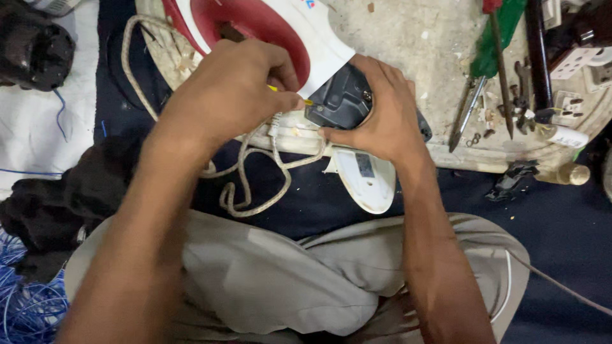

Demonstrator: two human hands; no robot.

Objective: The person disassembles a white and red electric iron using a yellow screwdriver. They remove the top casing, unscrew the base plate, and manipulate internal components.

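A red and white clothes iron (pixel 299 32) lies on a round worn work board (pixel 408 44), its black rear part (pixel 341 102) facing me. My right hand (pixel 382 118) grips that black rear end from the right. My left hand (pixel 233 86) holds a thin yellow-handled tool (pixel 307 101), its tip against the black part. The iron's braided beige cord (pixel 255 185) loops down below my left hand. A white plastic cover piece (pixel 366 181) lies under my right wrist.
Pliers (pixel 465 114), a screwdriver with a red handle (pixel 500 70), a green-handled tool (pixel 497 38) and small metal parts lie on the board's right. White sockets (pixel 574 64) and a small bottle (pixel 564 173) sit far right. Blue wires (pixel 25 299) pile at lower left.
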